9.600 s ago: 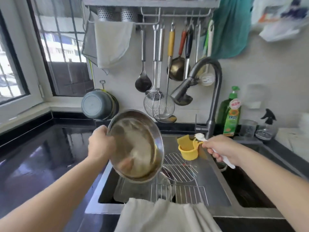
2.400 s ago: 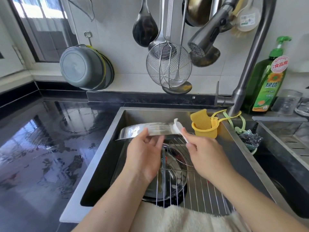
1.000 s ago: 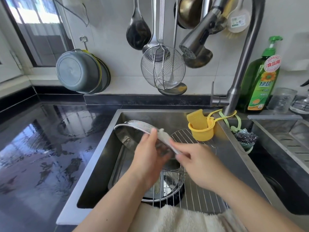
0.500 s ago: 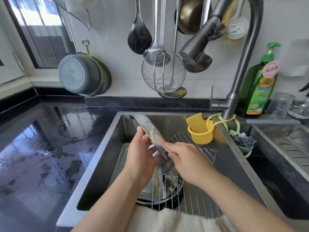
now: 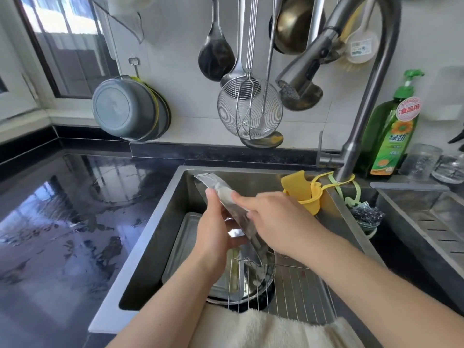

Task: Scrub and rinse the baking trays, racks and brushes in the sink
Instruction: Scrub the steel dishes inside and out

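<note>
The left hand (image 5: pixel 216 232) grips a round metal pan (image 5: pixel 234 217) from the left side, with the thumb on the upper rim and the fingers curled behind, so the pan stands on its edge above the sink (image 5: pixel 160 217). The right hand (image 5: pixel 271 222) is closed on a white brush (image 5: pixel 224 193), of which only the tip shows past the fingers; it presses on the pan's face near the far rim. To do this step well, I think the left hand should hold firm and turn the pan a little after each pass, so that the brush reaches the whole rim and not only one part. The strokes should be short and go along the curve. The pan is wet and smooth, so it may slip; keeping its low edge close to the rack (image 5: pixel 283 287) below would make a fall less bad. Under the hands, a flat tray (image 5: pixel 183 244) lies at the left of the sink bottom and a second round pan (image 5: pixel 251 290) sits under the rack. The faucet (image 5: pixel 301 74) hangs above, and no water runs from it. A yellow holder (image 5: pixel 305 194) hangs at the far right.
</note>
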Demonstrator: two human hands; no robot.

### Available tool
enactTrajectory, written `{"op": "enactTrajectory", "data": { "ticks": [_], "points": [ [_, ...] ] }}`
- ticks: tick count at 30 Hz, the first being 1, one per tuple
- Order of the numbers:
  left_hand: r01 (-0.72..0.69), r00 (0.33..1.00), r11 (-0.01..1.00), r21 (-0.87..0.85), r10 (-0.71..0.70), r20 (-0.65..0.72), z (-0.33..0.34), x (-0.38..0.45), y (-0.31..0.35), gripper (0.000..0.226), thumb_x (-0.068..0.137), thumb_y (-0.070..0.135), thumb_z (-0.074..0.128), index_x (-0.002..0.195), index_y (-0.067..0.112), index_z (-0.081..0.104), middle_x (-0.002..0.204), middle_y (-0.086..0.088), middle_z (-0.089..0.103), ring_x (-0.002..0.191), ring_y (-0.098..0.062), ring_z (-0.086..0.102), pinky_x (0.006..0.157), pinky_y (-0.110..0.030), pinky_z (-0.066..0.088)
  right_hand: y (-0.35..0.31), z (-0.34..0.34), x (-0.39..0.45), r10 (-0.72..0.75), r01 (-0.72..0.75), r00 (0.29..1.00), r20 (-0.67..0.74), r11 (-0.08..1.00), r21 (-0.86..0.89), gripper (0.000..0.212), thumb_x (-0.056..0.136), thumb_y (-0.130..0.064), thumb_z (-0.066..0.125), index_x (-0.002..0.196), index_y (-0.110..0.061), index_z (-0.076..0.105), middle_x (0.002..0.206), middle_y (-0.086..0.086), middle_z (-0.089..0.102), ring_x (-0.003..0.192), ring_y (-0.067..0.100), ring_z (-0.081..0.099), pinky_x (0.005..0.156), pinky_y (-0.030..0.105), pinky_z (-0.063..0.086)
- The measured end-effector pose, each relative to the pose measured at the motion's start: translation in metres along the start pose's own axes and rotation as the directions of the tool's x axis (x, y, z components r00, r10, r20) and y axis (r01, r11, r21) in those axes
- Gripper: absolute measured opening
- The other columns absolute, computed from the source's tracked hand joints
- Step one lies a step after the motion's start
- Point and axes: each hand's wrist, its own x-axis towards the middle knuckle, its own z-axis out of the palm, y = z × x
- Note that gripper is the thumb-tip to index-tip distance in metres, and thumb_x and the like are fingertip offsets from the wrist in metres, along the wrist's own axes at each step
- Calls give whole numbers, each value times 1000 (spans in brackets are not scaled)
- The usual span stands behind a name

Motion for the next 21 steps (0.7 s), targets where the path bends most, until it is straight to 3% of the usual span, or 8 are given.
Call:
{"op": "enactTrajectory", "data": {
  "ticks": [3,6,10,13,15,17,19,21],
  "points": [
    [10,1000,1000,-28,-11,-29,-4,5,-2,89,100,74,17,109,7,73,98,-20,77,94,-34,76,77,-50,64,-7,-6,-9,20,-18,992,126,1000,-19,61,103,-22,45,148,-56,24,92,2,61,77,25,59,67,43,54],
    [56,997,994,-98,-61,-43,-6,8,-1,89,97,78,15,120,11,69,98,-19,78,93,-33,77,73,-45,63,-3,-6,-32,99,-87,961,257,995,-57,56,104,-20,44,148,-54,38,77,-5,50,64,15,45,58,34,39],
    [56,998,998,-41,-56,6,-3,5,-2,97,93,83,12,117,11,72,99,-20,78,91,-35,77,68,-42,60,0,-5,7,51,-72,978,200,992,102,49,106,-22,46,142,-55,48,65,-11,49,55,9,40,52,24,35],
    [38,999,996,-77,-38,3,-5,4,-2,96,95,82,14,118,9,72,99,-20,77,85,-30,76,67,-42,61,-7,2,41,-18,-22,976,217,983,183,46,107,-27,48,142,-57,47,119,-10,67,99,15,63,82,28,54],
    [47,999,993,-107,-49,-16,-7,6,-1,96,96,80,13,117,6,71,102,-21,77,89,-29,76,72,-45,64,-6,4,38,-54,8,971,231,981,196,43,107,-32,49,139,-60,48,129,-11,67,112,16,62,94,36,53],
    [77,996,986,-150,-81,-21,-10,7,0,100,95,81,12,120,2,68,107,-25,75,97,-35,76,75,-47,65,5,0,15,-76,26,965,249,980,198,44,106,-30,50,136,-63,49,96,-15,70,80,4,58,74,26,50],
    [103,993,974,-202,-113,-37,-12,9,1,100,93,84,16,131,4,62,113,-28,73,98,-37,76,65,-42,64,22,-9,-10,-44,-10,946,322,987,162,49,106,-26,50,134,-66,46,63,-9,51,53,5,36,52,21,33],
    [109,992,973,-203,-121,-45,-12,9,0,97,92,85,19,138,8,58,118,-27,72,98,-37,76,63,-39,63,29,-13,-21,32,-80,933,357,990,120,51,106,-23,49,135,-65,45,56,-6,43,46,8,31,46,21,26]
  ]
}}
